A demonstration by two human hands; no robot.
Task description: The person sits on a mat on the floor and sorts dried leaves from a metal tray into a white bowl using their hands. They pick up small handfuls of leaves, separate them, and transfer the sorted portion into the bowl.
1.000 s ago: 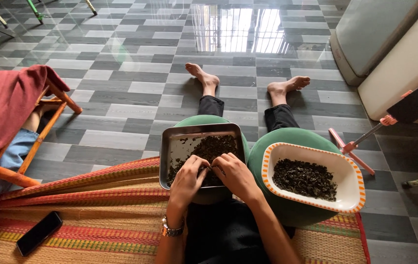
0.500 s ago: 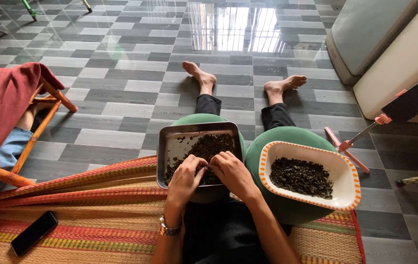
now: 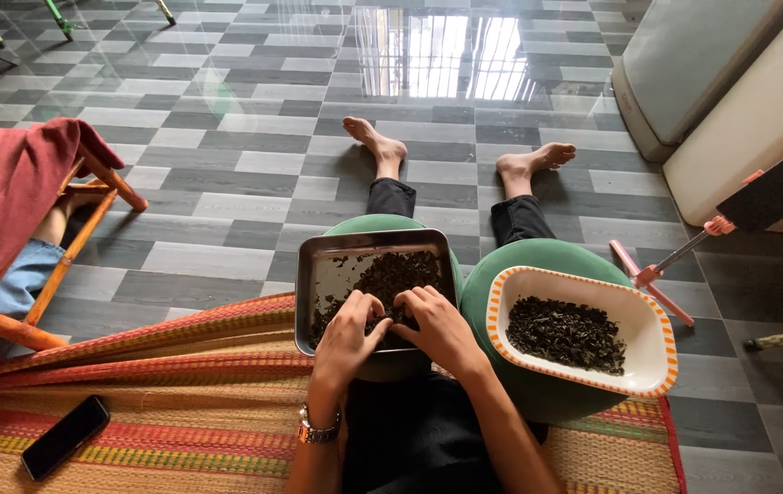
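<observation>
- Grip: left hand and right hand rest curled, fingertips pinching dark dried leaves; nothing is clasped whole.
- The leaves lie under both grips in the steel tray on the lap.
- Best worked in small pinches, low over the tray.
- Right of the grip sits the orange-rimmed dish.

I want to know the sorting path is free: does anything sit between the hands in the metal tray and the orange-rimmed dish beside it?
Nothing visible does. The left hand and right hand rest on the dark leaves in the metal tray. The orange-rimmed dish lies just to the right, with an open gap between.
</observation>
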